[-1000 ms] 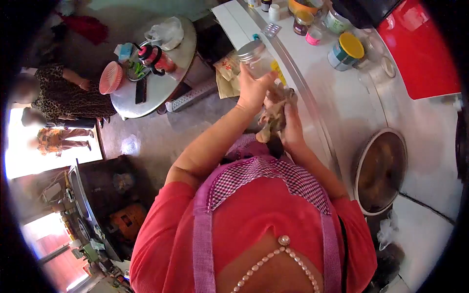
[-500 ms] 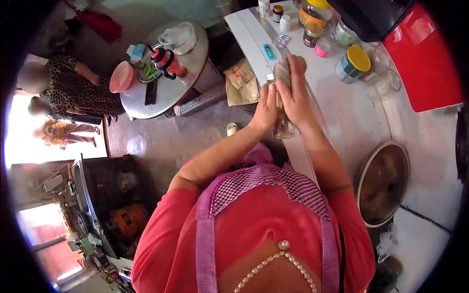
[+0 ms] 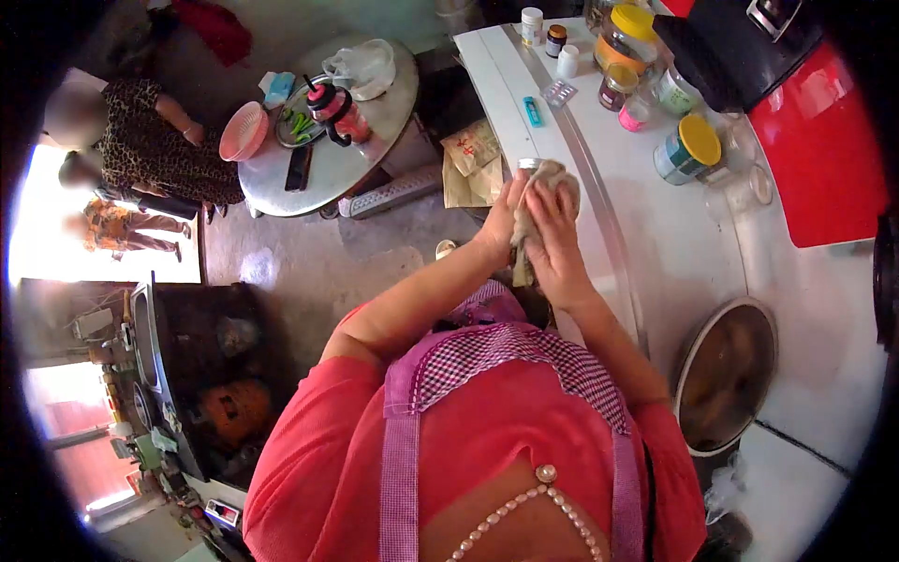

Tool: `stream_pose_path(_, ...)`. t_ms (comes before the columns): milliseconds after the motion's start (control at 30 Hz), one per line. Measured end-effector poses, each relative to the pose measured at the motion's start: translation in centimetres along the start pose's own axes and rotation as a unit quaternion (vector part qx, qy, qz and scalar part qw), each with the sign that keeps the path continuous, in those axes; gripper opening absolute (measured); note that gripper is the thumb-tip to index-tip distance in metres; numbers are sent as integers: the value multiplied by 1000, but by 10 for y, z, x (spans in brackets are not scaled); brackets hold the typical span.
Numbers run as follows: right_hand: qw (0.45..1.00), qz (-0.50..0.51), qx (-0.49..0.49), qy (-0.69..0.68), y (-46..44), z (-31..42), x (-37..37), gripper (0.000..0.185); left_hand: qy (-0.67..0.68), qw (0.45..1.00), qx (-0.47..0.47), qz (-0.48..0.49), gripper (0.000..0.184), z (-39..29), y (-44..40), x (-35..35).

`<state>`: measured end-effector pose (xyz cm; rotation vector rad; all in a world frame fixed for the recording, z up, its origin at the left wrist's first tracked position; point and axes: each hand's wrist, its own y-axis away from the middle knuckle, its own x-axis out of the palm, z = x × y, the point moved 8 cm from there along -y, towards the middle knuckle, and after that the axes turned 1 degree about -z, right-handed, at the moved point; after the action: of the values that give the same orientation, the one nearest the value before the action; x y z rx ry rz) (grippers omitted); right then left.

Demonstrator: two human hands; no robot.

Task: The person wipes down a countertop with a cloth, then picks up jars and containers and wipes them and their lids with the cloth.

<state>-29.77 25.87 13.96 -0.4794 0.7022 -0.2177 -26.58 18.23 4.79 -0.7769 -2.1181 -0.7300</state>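
Note:
Wrapped round a beige cloth (image 3: 562,176), my right hand (image 3: 554,225) presses it against a glass jar with a silver lid (image 3: 530,163). My left hand (image 3: 501,220) grips the jar from the other side, fingers closed. The hands and cloth cover most of the jar. Both hands are held in front of my apron, beside the edge of the white counter (image 3: 599,150). On the counter beyond them lie a teal object (image 3: 533,111) and a blister pack (image 3: 559,93).
Bottles and jars, one with a yellow lid (image 3: 700,140), stand on the counter near a red board (image 3: 824,159). A large round pan (image 3: 727,375) is at the right. A round table (image 3: 328,178) bears a pink basket (image 3: 244,131). People stand at the far left.
The silver-lidded jar was in my left hand, then turned between both hands; now its lid points away from me. The cloth has shifted along it. The view has swung slightly.

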Motion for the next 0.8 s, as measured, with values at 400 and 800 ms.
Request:
stream_pose_path(400, 821, -71, 300, -480, 16, -95, 24, 58, -159, 980, -55, -107, 77, -3, 48, 19)
stream_pose_path(800, 993, -5, 51, -102, 45, 1, 6, 61, -160, 983, -84, -32, 50, 13, 16, -8)
